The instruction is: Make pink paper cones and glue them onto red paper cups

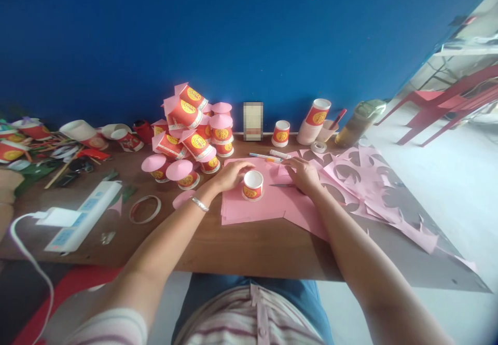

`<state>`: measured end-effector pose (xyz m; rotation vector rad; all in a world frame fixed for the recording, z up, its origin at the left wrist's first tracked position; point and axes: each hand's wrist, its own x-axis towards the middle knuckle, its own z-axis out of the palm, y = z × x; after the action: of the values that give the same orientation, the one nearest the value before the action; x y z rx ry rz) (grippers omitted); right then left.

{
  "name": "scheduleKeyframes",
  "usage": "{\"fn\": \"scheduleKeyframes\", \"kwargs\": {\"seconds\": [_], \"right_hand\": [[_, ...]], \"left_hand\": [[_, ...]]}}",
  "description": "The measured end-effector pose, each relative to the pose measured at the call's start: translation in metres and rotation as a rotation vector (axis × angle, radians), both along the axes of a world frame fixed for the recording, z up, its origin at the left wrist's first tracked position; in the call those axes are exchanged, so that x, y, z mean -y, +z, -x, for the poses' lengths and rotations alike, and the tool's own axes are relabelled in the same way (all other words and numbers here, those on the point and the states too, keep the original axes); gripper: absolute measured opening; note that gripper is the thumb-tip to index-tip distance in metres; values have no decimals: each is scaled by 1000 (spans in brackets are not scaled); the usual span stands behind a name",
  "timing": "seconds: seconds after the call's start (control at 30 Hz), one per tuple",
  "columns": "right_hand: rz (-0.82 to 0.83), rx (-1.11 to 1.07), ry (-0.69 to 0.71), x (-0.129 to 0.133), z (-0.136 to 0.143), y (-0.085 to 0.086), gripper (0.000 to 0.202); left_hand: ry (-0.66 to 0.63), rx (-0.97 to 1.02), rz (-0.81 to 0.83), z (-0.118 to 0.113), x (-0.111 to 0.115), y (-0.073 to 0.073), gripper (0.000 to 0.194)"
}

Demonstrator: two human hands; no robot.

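A red and white paper cup (252, 186) with a yellow emblem stands upright, open end up, on pink paper sheets (249, 213). My left hand (232, 175), fingers apart and slightly curved, is just left of the cup with nothing in it. To the right, my right hand (304, 175) rests over the pink paper beside scissors (283, 185), whose blades point toward the cup; its fingers are bent down and what they hold, if anything, is hidden. Behind the cup lie a marker (264, 156) and a glue stick (280, 154).
Stacked cups with pink cone tops (194, 142) rise at the left. Cut pink scraps (365, 194) spread across the right. Near the wall are a single cup (280, 134), stacked cups (319, 112) and a bottle (360, 122). A power strip (83, 218) and tape ring (144, 210) lie left.
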<state>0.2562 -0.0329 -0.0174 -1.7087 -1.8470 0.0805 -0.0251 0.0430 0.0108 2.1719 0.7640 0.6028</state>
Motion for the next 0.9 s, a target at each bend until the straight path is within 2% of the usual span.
{"fn": "scheduleKeyframes", "kwargs": {"seconds": [0.13,0.27,0.43,0.53,0.63,0.77,0.83,0.9], "right_hand": [[-22,69,-68,-3,-4,-2,29],[-35,99,-116,-1,2,-4,26],[-22,128,-105,2,11,-1,25],[41,174,-151,4,15,3,28],[115,226,-202,5,17,11,31],[164,280,-184,-3,14,31,30],[193,303,-179,-13,9,43,29],[227,319,-188,-24,3,53,30]], "left_hand": [[-110,-35,34,17,17,4,57],[-189,-44,80,20,31,11,68],[-141,-39,88,11,40,11,69],[-87,28,106,5,43,6,57],[-85,72,90,4,45,5,47],[-164,64,68,6,45,6,36],[-197,70,66,8,43,2,37],[-186,110,77,10,40,-4,46]]}}
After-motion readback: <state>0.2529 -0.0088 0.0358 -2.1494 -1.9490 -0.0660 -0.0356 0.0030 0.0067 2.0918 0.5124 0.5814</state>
